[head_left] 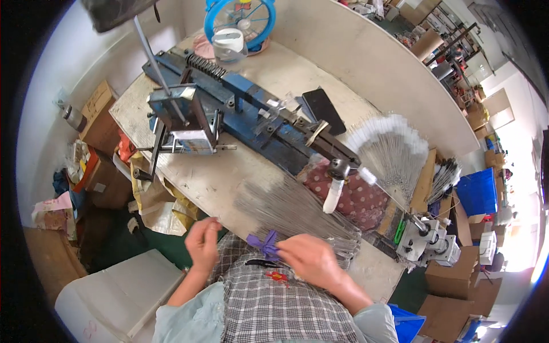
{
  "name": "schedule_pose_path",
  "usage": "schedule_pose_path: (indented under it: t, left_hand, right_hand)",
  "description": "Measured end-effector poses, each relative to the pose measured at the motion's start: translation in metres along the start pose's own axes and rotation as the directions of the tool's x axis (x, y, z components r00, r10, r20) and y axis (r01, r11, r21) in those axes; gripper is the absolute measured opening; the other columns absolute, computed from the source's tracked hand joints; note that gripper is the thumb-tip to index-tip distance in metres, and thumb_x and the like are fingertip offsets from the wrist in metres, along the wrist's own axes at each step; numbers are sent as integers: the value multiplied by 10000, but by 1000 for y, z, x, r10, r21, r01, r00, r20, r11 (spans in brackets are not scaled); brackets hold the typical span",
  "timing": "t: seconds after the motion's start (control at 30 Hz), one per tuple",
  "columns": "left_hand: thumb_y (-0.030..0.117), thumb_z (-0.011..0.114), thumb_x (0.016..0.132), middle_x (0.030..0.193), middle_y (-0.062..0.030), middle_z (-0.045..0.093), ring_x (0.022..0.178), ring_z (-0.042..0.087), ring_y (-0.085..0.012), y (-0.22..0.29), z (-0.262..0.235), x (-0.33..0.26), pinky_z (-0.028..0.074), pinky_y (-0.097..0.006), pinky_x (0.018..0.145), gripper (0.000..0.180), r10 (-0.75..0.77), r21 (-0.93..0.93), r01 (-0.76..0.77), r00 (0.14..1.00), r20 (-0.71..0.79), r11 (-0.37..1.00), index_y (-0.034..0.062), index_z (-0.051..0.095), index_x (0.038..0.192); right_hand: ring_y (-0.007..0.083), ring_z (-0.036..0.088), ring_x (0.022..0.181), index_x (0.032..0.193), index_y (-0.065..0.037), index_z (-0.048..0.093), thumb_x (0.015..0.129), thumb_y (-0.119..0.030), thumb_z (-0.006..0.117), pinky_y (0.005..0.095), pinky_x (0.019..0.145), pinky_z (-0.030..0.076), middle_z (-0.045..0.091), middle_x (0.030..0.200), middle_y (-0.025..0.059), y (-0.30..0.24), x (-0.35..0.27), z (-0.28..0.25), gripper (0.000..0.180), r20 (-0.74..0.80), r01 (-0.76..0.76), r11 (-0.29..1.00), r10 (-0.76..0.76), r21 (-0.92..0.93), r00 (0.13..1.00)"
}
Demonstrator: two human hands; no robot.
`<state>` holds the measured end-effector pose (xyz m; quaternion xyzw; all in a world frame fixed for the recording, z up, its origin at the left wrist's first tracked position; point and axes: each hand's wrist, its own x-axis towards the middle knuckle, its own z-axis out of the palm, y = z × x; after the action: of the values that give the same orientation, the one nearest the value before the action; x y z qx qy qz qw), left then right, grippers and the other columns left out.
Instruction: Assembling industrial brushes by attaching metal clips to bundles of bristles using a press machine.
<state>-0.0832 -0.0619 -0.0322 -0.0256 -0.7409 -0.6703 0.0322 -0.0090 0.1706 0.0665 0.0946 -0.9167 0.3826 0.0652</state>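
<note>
My right hand (311,260) is closed at the front of the bench, its fingertips pinching a crumpled purple strip of cloth (264,244) above my lap. To its left, my left hand (203,243) is raised with thumb and fingers pressed together; whether anything thin is between them is too small to see. Just beyond both hands lies a wide bundle of thin metal wires (274,208) on the bench. A blue metal bench machine (251,123) stands behind the wires. It has a spring, and a white-handled lever (333,195) hangs at its near end.
A fan of white-tipped wire brushes (394,143) lies at the right, near a polka-dot cushion (366,200). A small motor unit (426,240) is mounted at the bench's right end. A dark phone (323,111) and a blue fan (240,23) are farther back. Cardboard boxes (454,271) stand around.
</note>
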Motion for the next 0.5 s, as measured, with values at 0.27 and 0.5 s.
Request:
schedule_pose_path:
  t: [0.27, 0.5]
  left_hand:
    - [72, 578, 870, 774, -93, 659, 722, 635, -135, 57, 90, -12, 498, -255, 670, 156, 10, 36, -24, 942, 337, 999, -33, 644, 964]
    - [160, 665, 814, 1120, -104, 559, 824, 610, -201, 8, 18, 75, 497, -286, 616, 691, -459, -563, 233, 837, -299, 793, 86, 257, 1367]
  right_hand:
    - [249, 584, 955, 952, -68, 701, 762, -96, 681, 330, 818, 463, 603, 1026, 98, 85, 14, -48, 193, -276, -305, 891, 403, 335, 873]
    - [176, 566, 807, 949, -126, 709, 779, -87, 656, 297, 733, 458, 578, 955, 68, 97, 19, -49, 183, -109, -286, 891, 343, 354, 933]
